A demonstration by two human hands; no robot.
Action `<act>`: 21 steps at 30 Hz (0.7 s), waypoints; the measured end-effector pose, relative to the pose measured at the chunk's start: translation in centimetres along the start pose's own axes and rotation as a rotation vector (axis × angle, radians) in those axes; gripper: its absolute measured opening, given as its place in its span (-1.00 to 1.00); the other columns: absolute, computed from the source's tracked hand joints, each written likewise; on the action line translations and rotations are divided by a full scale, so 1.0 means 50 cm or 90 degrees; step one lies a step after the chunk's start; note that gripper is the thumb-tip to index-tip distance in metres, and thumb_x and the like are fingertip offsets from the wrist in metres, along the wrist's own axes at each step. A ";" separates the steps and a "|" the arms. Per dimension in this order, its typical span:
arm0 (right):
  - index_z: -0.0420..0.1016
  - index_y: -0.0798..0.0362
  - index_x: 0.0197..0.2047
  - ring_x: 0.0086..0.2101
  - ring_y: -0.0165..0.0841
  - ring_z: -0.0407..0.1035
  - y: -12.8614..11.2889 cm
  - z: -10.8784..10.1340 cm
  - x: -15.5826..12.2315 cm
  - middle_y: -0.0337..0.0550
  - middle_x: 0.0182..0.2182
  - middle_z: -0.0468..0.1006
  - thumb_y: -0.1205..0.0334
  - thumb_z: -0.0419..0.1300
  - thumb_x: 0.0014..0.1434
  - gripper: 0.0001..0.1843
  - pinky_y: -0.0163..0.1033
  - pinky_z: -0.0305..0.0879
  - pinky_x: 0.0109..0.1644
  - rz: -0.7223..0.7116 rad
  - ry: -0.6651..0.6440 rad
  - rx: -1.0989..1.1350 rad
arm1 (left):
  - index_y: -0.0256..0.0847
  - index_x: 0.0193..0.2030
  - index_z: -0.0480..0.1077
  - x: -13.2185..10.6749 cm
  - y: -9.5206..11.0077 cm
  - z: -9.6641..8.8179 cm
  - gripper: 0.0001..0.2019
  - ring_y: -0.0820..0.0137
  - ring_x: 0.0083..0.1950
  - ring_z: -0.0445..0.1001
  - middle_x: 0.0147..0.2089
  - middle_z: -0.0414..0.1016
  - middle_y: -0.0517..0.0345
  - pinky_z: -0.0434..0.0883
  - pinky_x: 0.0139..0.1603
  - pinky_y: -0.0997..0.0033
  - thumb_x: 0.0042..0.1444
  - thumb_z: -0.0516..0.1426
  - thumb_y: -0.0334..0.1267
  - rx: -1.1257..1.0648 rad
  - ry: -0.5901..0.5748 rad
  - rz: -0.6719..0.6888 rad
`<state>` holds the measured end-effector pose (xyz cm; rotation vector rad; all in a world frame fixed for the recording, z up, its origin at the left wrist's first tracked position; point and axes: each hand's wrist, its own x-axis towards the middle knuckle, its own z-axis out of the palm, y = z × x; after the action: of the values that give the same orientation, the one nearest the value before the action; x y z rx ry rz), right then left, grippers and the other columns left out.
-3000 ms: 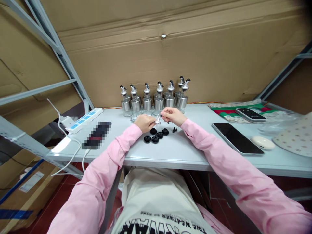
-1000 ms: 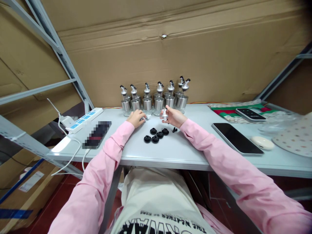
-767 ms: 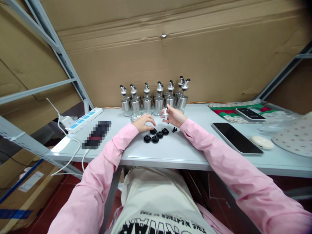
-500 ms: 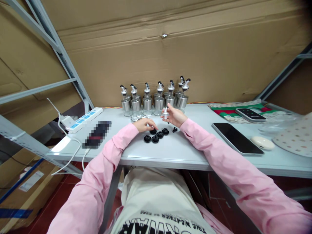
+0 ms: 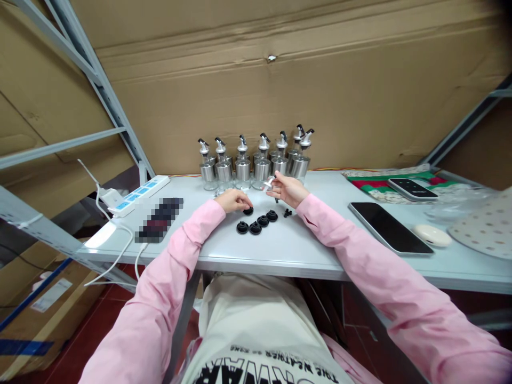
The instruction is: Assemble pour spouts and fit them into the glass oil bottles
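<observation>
My left hand (image 5: 233, 200) is closed, its fingertips pinching a ribbed black stopper (image 5: 248, 211) just over the table. In front of it lie several more black stoppers (image 5: 255, 228). My right hand (image 5: 291, 190) grips a white pourer spout (image 5: 269, 184) with a black tip, held tilted between thumb and fingers. Small black parts (image 5: 287, 213) lie below that hand. Behind both hands stand glass bottles with steel sleeves (image 5: 242, 170) in rows, topped with spouts. White pieces close behind my left hand are mostly hidden by it.
To the left are a white power strip (image 5: 146, 194) with a plugged-in charger and a blurred-out phone (image 5: 160, 220). On the right lie a dark-screened tablet (image 5: 388, 226), a white oval case (image 5: 432, 235) and a black-topped device (image 5: 413, 189) on a patterned cloth. Cardboard (image 5: 340, 106) walls the back.
My left hand has drawn a black stopper a little left and back, away from the others. In my right hand the spout has tipped from upright to a slant.
</observation>
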<state>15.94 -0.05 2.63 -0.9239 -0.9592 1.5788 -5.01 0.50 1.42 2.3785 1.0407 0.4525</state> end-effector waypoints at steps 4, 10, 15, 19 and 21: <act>0.33 0.13 -0.46 -0.56 -0.49 0.39 -0.001 0.002 0.001 -0.23 -0.58 0.44 0.13 0.13 0.15 -0.74 -0.34 0.43 -0.35 -0.025 0.042 0.017 | -0.27 -0.34 0.52 0.000 0.000 0.005 -0.88 0.55 -0.51 0.42 -0.48 0.48 0.20 0.36 -0.35 0.57 0.01 0.15 -0.38 0.009 0.062 -0.013; 0.34 0.14 -0.47 -0.52 -0.46 0.41 -0.001 0.002 0.001 -0.19 -0.59 0.43 0.20 0.15 0.14 -0.78 -0.30 0.46 -0.26 -0.040 0.045 0.034 | -0.28 -0.39 0.44 -0.002 0.014 0.011 -0.89 0.47 -0.45 0.49 -0.46 0.51 0.15 0.41 -0.33 0.51 0.04 0.15 -0.28 -0.054 0.262 0.060; 0.36 0.13 -0.46 -0.46 -0.42 0.45 0.007 -0.002 0.008 -0.17 -0.57 0.47 0.20 0.17 0.13 -0.80 -0.23 0.48 -0.16 -0.060 0.007 0.049 | -0.27 -0.40 0.33 -0.004 0.030 0.022 -0.80 0.43 -0.42 0.53 -0.47 0.53 0.11 0.45 -0.33 0.46 0.07 0.12 -0.16 -0.171 0.374 0.079; 0.39 0.14 -0.45 -0.44 -0.44 0.46 0.008 0.004 0.004 -0.14 -0.54 0.51 0.26 0.13 0.17 -0.81 -0.25 0.46 -0.13 -0.057 -0.023 0.059 | -0.27 -0.41 0.27 -0.001 0.035 0.033 -0.78 0.42 -0.40 0.54 -0.45 0.53 0.07 0.47 -0.30 0.43 0.07 0.11 -0.13 -0.222 0.401 0.077; 0.41 0.15 -0.45 -0.44 -0.43 0.47 0.006 0.006 0.001 -0.14 -0.54 0.52 0.29 0.10 0.19 -0.80 -0.25 0.46 -0.12 -0.055 -0.035 0.065 | -0.26 -0.40 0.26 0.000 0.036 0.036 -0.78 0.41 -0.39 0.54 -0.45 0.53 0.07 0.47 -0.30 0.42 0.07 0.11 -0.13 -0.235 0.406 0.082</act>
<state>15.55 -0.06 2.44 -0.7616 -0.9368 1.5713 -3.10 -1.10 0.97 2.0041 0.9446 1.3848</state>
